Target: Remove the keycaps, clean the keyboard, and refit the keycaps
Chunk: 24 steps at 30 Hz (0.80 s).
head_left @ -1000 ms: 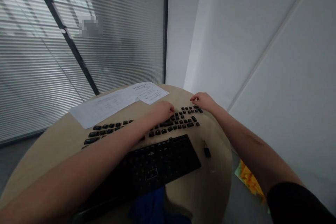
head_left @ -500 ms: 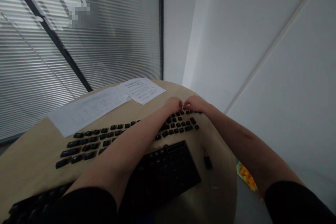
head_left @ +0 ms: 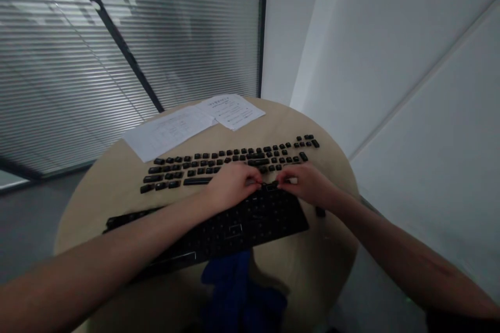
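Note:
A black keyboard [head_left: 253, 223] lies slantwise on the round table, most of its right part bare of keycaps. At its far edge my left hand [head_left: 236, 184] is closed in a pinch, fingertips against the top row; what they hold is too small to make out. Facing it, my right hand [head_left: 307, 182] pinches a small black keycap [head_left: 275, 184] at the keyboard's upper right. Beyond both hands, loose black keycaps [head_left: 203, 163] lie in several rows, with a long spacebar [head_left: 196, 181] among them. My left forearm hides part of the keyboard.
Printed paper sheets [head_left: 175, 130] lie at the table's far left. A small dark object [head_left: 320, 212] sits right of the keyboard, partly behind my right wrist. Blue cloth [head_left: 234, 291] shows at the near edge. Window blinds and a white wall [head_left: 375, 52] stand behind the table [head_left: 89, 208].
Both hands have come nearer, from the far right end of the loose keycap rows to the keyboard's far edge. The head view has shifted, showing more of the table and the blue cloth.

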Each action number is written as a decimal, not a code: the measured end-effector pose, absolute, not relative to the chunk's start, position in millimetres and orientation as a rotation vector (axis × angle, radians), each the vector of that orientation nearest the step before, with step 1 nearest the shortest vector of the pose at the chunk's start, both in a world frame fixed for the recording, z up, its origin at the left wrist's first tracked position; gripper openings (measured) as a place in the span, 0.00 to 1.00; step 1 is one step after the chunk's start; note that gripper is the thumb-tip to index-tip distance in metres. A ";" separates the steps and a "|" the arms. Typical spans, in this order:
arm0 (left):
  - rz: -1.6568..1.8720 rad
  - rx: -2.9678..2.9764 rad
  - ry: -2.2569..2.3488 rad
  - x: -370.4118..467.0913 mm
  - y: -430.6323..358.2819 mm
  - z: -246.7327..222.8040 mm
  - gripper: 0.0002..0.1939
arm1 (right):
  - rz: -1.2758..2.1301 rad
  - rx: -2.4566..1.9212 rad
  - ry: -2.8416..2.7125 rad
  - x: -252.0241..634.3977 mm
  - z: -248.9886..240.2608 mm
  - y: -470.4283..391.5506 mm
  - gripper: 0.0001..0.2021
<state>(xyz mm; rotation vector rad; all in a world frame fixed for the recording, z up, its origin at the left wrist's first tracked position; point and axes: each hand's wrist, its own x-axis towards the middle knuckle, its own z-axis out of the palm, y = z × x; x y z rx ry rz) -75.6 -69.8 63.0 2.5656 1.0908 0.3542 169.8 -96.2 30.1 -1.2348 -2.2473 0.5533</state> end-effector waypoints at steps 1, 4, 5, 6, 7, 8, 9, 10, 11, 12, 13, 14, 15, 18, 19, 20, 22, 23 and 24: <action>0.333 2.571 1.098 -77.5 -79.7 56.0 0.07 | 0.516 -1.241 -2.295 164.2 26.7 -104.1 0.05; 0.314 2.595 1.137 -72.5 -92.3 39.4 0.07 | 0.411 -1.260 -2.383 155.5 23.1 -113.2 0.06; 0.317 2.604 1.147 -70.0 -93.0 36.5 0.07 | 0.395 -1.265 -2.395 154.3 23.7 -113.5 0.07; 0.322 2.611 1.154 -68.1 -93.0 34.8 0.07 | 0.382 -1.270 -2.402 153.2 24.6 -113.5 0.07; 0.325 2.616 1.159 -67.1 -92.8 34.2 0.07 | 0.367 -1.275 -2.411 152.2 25.4 -113.5 0.07; 0.325 2.618 1.160 -66.8 -92.7 34.1 0.07 | 0.348 -1.279 -2.425 150.9 26.1 -113.5 0.07; 0.322 2.618 1.160 -67.3 -92.7 34.3 0.07 | 0.327 -1.282 -2.442 149.5 26.5 -113.8 0.07; 0.317 2.619 1.159 -68.2 -93.0 34.4 0.07 | 0.306 -1.285 -2.461 148.1 26.6 -114.1 0.07; 0.312 2.621 1.157 -69.2 -93.5 34.4 0.07 | 0.284 -1.290 -2.480 146.7 26.5 -114.4 0.07; 0.305 2.626 1.157 -70.2 -94.2 34.0 0.07 | 0.261 -1.296 -2.498 145.6 26.5 -114.7 0.07; 0.301 2.635 1.160 -70.9 -95.1 33.4 0.07 | 0.239 -1.300 -2.515 144.8 26.5 -114.9 0.07; 0.302 2.651 1.159 -71.2 -96.0 32.5 0.08 | 0.221 -1.302 -2.531 144.5 26.8 -114.9 0.07; 0.306 2.670 1.159 -71.3 -96.9 31.6 0.08 | 0.208 -1.300 -2.550 144.4 27.3 -114.8 0.08; 0.322 2.728 1.140 -70.7 -99.2 29.2 0.08 | 0.191 -1.273 -2.613 145.4 29.1 -113.6 0.08; 0.326 2.745 1.121 -70.5 -99.7 28.7 0.08 | 0.181 -1.265 -2.630 145.5 29.7 -113.2 0.08; 0.331 2.761 1.103 -70.5 -100.1 28.4 0.08 | 0.164 -1.260 -2.645 145.3 30.1 -112.8 0.08; 0.339 2.786 1.072 -70.7 -100.5 28.2 0.08 | 0.122 -1.255 -2.675 143.4 30.9 -112.3 0.08; 0.339 2.792 1.068 -70.9 -100.6 28.2 0.08 | 0.110 -1.251 -2.694 141.9 31.3 -112.2 0.07; 0.334 2.793 1.072 -71.1 -100.6 28.1 0.08 | 0.105 -1.244 -2.714 140.1 31.7 -112.0 0.07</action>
